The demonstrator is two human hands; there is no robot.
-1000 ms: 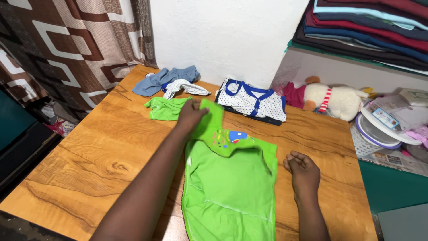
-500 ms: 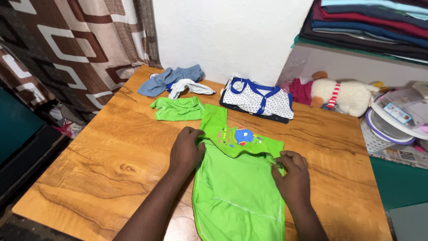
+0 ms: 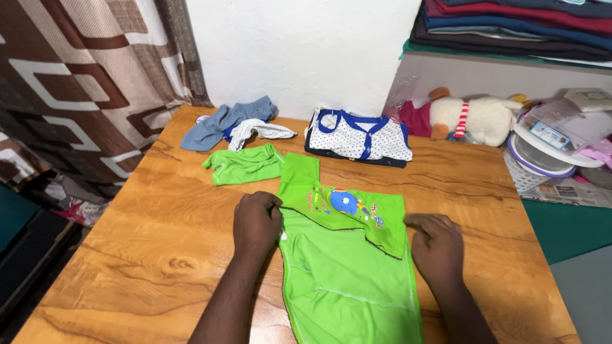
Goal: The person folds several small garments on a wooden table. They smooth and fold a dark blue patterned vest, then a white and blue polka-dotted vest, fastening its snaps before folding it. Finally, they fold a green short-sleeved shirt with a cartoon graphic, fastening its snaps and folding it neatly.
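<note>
Wooden table [image 3: 159, 210] | left hand [image 3: 256, 221], right hand [image 3: 437, 245] curled, pinching green shirt [image 3: 347, 267]

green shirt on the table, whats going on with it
A person has a bright green shirt spread on a wooden table. The left hand grips its left edge and the right hand rests at its right edge, where the printed top part is folded down. Beyond it lie a small green garment, a dotted white top and a stuffed toy.

Both forearms are bare down to the left hand [image 3: 257, 223] and right hand [image 3: 437, 245], with no sleeves.
</note>
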